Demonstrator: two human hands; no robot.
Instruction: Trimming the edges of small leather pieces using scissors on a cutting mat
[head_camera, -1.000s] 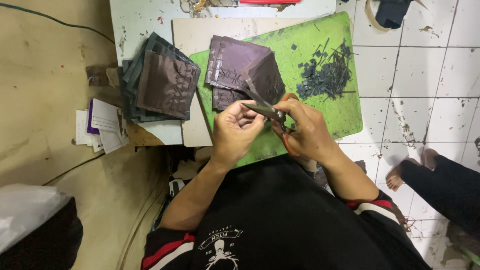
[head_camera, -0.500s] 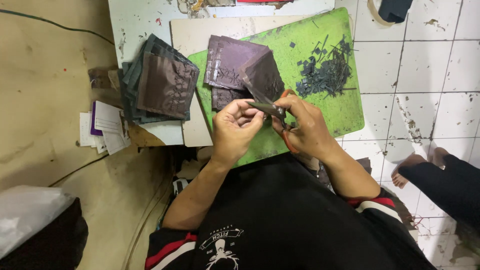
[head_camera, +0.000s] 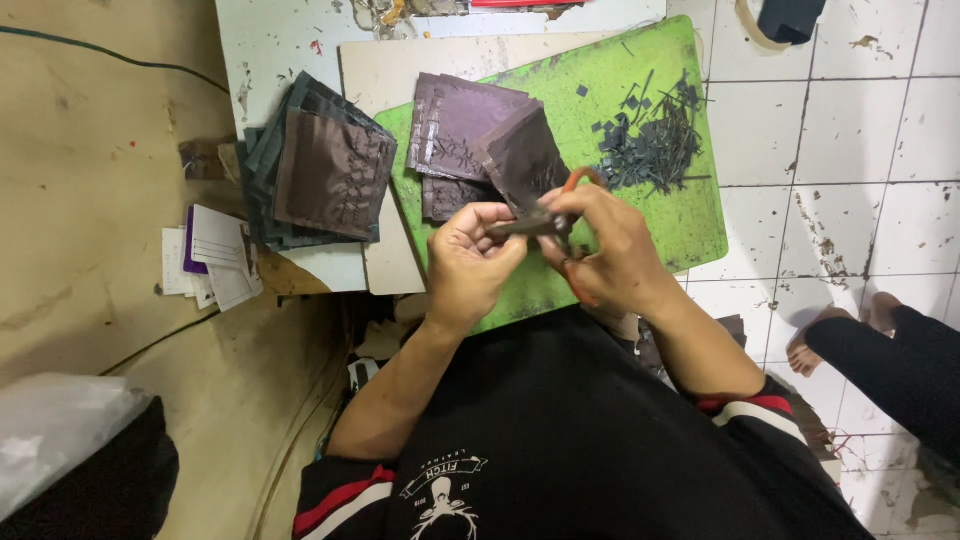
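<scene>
Above the near edge of the green cutting mat (head_camera: 680, 220), the left hand (head_camera: 470, 265) pinches a dark leather piece (head_camera: 520, 165); the right hand (head_camera: 610, 255) is closed around orange-handled scissors (head_camera: 570, 225). Farther on the mat lie dark offcuts (head_camera: 655, 145); left of it, stacked leather pieces (head_camera: 320, 175).

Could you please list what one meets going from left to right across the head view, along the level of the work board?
Loose paper cards → stack of dark brown square pieces → green cutting mat with a second brown stack → pile of dark trimmings → white tiled floor.
</scene>
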